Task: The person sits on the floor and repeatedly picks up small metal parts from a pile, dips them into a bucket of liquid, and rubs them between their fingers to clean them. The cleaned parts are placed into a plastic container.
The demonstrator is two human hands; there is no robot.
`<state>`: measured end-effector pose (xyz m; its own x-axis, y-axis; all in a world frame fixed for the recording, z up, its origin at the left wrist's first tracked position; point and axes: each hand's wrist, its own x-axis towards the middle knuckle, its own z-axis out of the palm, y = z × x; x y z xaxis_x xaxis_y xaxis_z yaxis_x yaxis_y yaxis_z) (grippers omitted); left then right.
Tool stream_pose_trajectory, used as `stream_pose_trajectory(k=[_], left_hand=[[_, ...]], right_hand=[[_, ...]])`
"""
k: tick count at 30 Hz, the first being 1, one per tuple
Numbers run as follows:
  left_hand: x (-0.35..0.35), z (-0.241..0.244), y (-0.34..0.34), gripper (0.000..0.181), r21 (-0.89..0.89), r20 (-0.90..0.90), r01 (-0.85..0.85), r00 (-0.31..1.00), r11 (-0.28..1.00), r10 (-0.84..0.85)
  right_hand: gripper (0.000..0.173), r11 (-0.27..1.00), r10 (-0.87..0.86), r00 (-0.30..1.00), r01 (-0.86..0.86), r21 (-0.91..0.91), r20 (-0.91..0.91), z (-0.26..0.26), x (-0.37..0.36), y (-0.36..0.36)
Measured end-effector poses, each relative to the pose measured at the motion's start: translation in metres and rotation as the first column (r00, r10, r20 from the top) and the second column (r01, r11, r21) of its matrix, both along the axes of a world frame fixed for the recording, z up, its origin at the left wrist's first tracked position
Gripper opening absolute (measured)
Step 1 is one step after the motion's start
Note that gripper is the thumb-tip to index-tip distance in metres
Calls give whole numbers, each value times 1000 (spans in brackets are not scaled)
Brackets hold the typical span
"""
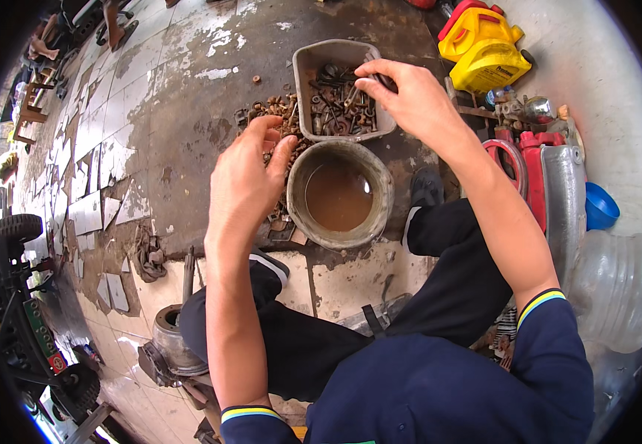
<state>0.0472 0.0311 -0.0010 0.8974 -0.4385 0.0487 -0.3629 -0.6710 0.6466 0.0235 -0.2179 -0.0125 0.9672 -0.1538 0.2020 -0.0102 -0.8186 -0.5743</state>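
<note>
My right hand [409,97] is over the right side of a grey plastic bin [338,50], its thumb and fingers pinched on a dark metal part [387,83]. Rusty bolts, nuts and washers [336,105] lie in that bin. Nearer to me stands a round, stained bucket [384,213] with brown, murky liquid [340,197] in it. Left of both containers my left hand [246,177] hovers with fingers apart, holding nothing. Beneath and beyond it spreads a heap of rusty bolts and nuts [285,111] on the floor, partly hidden by the hand.
On the right are yellow jugs [487,55], red metal parts [534,166], a blue bowl [601,205] and a clear plastic bottle [612,294]. A metal housing [174,344] sits by my left knee. Broken tiles [85,213] and a rag [149,255] lie left; people's feet [115,36] show far off.
</note>
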Motion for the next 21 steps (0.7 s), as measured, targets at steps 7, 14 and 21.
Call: stream_pose_trajectory(k=[7, 14, 21], left_hand=[[24, 11, 16, 33, 63, -146, 159, 978, 985, -149], [108, -79, 26, 36, 443, -341, 225, 938, 868, -69], [96, -244, 58, 34, 535, -375, 60, 911, 843, 172]], right_hand=[[25, 995, 102, 992, -101, 25, -73, 2, -1, 2], [36, 972, 226, 968, -217, 89, -109, 7, -6, 15], [28, 854, 494, 769, -517, 60, -406, -3, -9, 10]])
